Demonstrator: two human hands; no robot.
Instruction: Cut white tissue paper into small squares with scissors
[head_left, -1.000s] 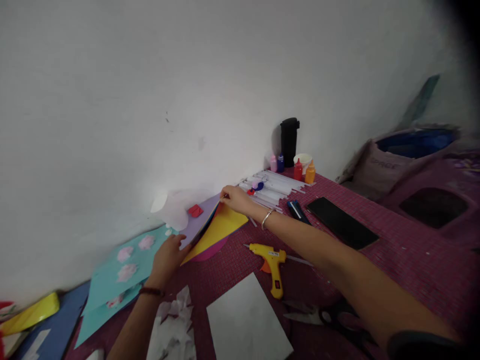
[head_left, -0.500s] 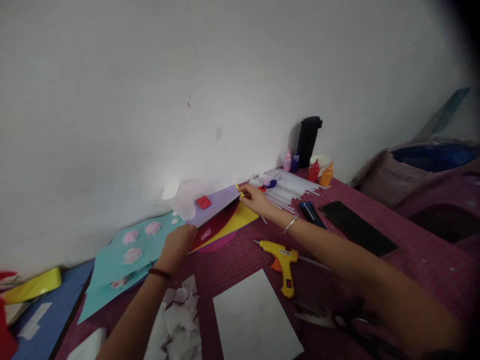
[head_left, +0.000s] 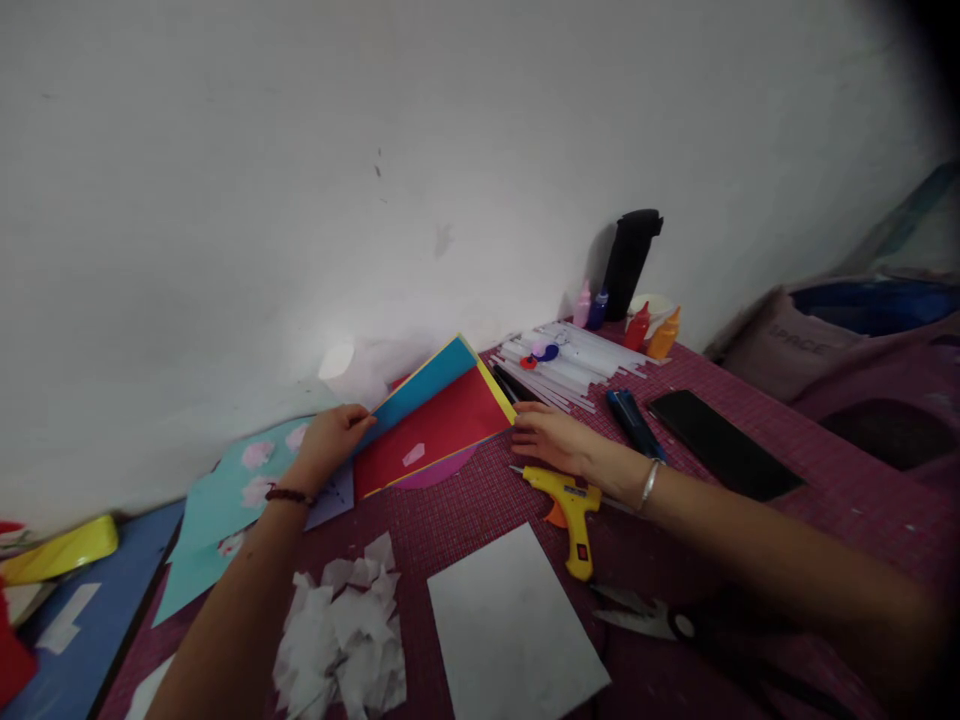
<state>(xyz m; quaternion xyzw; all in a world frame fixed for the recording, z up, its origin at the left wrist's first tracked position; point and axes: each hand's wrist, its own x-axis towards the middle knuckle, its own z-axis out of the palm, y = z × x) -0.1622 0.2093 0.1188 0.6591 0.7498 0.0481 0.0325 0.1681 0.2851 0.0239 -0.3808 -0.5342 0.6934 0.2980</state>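
My left hand grips the near edge of a lifted stack of coloured sheets, its blue sheet tilted up towards the wall. Under it lies a red sheet with a yellow edge and a pink disc beneath. My right hand rests with its fingers stretched out, just right of the red sheet's corner and holding nothing. A yellow glue gun lies right in front of that hand.
White sticks and small paint bottles lie by the wall beside a black flask. A phone, a blue cutter, scissors, a white sheet, torn white paper and a teal sheet are on the maroon mat.
My left hand has turned the lilac sheet over to the left and now lifts the blue one, baring the red sheet. My right hand let go of the stack and drew back towards me.
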